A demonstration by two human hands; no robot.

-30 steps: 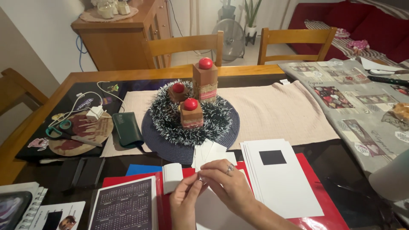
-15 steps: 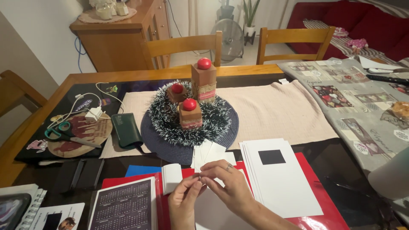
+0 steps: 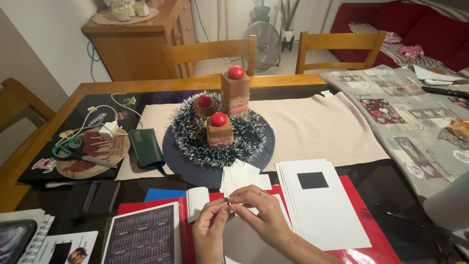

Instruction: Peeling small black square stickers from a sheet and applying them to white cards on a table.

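Note:
Low in the head view, my left hand (image 3: 210, 230) and my right hand (image 3: 259, 212) meet above a red folder (image 3: 364, 220). Both pinch a small white paper piece (image 3: 229, 204) between thumb and fingers at its top edge. Just beyond the fingers lies a loose fan of small white paper pieces (image 3: 242, 175). A folded white slip (image 3: 197, 203) lies left of my left hand. A stack of white sheets (image 3: 325, 212) with a black square on top lies to the right.
A centrepiece of three wooden blocks with red balls in tinsel (image 3: 220, 129) stands on a dark round mat. Scissors (image 3: 73, 149), a charger and a green pouch (image 3: 145, 146) lie at left. A dark calendar sheet (image 3: 144, 237) is near left; two chairs behind.
My hands have stayed in the same place over the red folder; the fingers have only shifted slightly on the small paper piece. Nothing else on the table has moved.

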